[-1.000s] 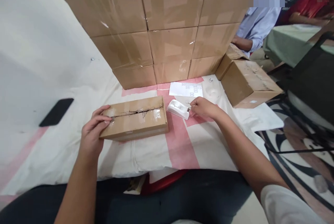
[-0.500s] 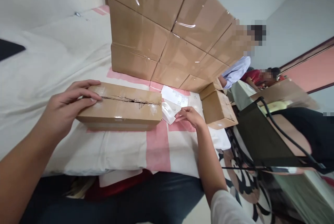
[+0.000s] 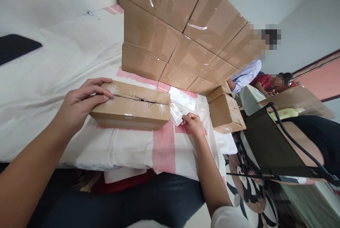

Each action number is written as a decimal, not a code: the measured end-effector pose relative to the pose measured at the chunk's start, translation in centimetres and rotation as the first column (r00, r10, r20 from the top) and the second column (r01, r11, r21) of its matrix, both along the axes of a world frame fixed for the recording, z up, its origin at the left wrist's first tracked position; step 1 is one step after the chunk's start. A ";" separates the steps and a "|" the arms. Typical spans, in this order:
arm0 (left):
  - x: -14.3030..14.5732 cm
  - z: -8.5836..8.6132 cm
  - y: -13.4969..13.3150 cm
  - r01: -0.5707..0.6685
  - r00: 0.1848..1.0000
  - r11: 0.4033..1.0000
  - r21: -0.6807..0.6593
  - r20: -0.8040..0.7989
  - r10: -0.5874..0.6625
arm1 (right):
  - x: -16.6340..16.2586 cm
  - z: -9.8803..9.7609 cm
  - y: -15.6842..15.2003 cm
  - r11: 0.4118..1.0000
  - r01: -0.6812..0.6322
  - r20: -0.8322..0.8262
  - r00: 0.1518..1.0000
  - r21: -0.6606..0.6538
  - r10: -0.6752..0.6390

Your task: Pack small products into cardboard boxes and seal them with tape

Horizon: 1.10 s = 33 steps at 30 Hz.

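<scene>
A long flat cardboard box with a torn tape seam along its top lies on a white and pink cloth. My left hand rests on the box's left end, fingers stretched over the top edge. My right hand pinches at the end of a small white tape dispenser that lies just right of the box. A white printed sheet lies behind the dispenser.
A wall of stacked taped cartons rises behind. A smaller carton sits to the right. A black phone lies far left. Two other people sit at the right, near a dark chair.
The view has swung and tilted to the right. My left hand stays on the box; my right hand stays at the dispenser, fingers drawn closer together.
</scene>
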<state>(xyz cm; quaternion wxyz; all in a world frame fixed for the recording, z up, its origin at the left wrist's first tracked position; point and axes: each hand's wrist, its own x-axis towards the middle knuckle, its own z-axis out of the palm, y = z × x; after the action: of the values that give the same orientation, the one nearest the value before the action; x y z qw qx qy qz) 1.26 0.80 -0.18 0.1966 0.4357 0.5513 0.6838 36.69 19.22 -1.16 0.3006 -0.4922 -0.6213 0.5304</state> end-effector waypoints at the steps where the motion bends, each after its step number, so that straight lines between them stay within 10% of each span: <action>1: 0.0 0.0 0.0 -0.002 1.000 1.000 0.002 -0.002 0.002 | 0.0 -0.3 0.1 1.000 -0.002 -0.003 1.000 0.008 0.002; 33: 1.8 1.7 0.1 -0.101 0.993 0.994 0.043 -0.057 0.104 | -0.5 -3.6 -1.2 0.993 0.098 -0.517 0.848 -0.063 -0.116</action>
<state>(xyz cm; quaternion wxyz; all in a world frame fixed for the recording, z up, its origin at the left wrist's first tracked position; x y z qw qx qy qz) 3.02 0.91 1.52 0.1361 0.4307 0.5648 0.6906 36.17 18.02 -4.79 0.4778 -0.3697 -0.4794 0.6366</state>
